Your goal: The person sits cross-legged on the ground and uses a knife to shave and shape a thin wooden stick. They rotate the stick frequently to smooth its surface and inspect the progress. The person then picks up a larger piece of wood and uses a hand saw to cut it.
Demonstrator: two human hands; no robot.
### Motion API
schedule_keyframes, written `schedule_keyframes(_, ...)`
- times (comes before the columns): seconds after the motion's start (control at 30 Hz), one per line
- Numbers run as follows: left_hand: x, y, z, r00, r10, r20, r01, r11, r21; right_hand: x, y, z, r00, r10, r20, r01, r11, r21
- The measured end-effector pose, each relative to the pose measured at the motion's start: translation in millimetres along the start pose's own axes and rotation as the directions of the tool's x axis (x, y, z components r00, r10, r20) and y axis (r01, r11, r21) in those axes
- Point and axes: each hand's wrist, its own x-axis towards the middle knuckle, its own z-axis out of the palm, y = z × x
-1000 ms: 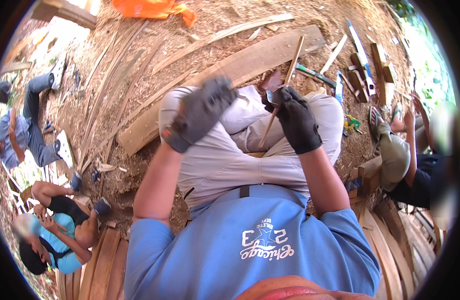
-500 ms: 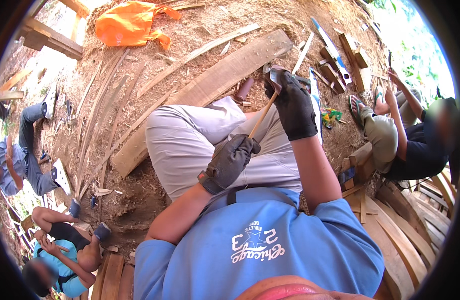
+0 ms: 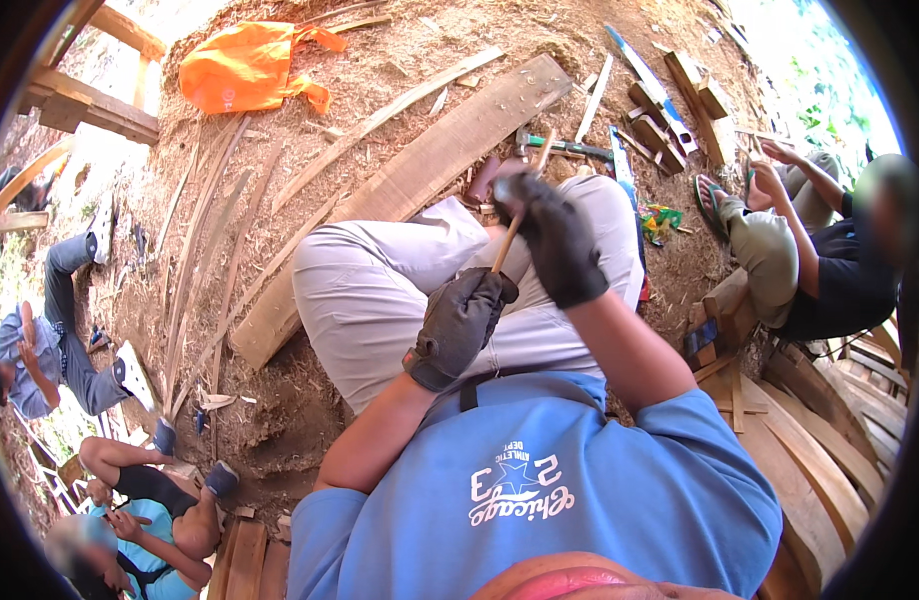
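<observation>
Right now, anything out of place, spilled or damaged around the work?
Nothing clearly damaged. Mostly untidy: the ground is littered with wood scraps, an orange bag lies slumped there, and a green-handled hammer lies loose beyond the right knee. The thin stick in the left hand looks straight; the right hand is blurred.
</observation>
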Motion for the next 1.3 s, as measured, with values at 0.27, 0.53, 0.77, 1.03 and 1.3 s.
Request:
schedule_keyframes(0.27, -1, -6, -9, 0.993, 0.102, -0.054, -0.086, 0.966, 0.244, 31, -11, -10, 0.999, -0.050, -0.020, 0.047, 0.991, -0.126)
schedule_keyframes(0.53, 0, -21, -9, 0.945, 0.287, -0.157, -0.193, 0.876, 0.441, -13, 37, -6, 0.980, 0.189, 0.068, -0.186, 0.982, -0.043)
schedule_keyframes(0.77, -2, -22, -7, 0.943, 0.316, -0.106, -0.212, 0.813, 0.543, 2, 6, 10, 0.999, 0.002, -0.036, -0.006, 0.992, -0.125)
schedule_keyframes(1.03, -13, -27, -7, 0.920, 0.383, -0.085, -0.263, 0.763, 0.590, 17, 7, -20, 0.996, -0.058, -0.061, 0.055, 0.997, -0.060)
schedule_keyframes(1.3, -21, -39, -7, 0.909, 0.410, -0.076, -0.225, 0.636, 0.739, 3, 21, -26, 0.998, 0.014, 0.065, -0.003, 0.987, -0.162)
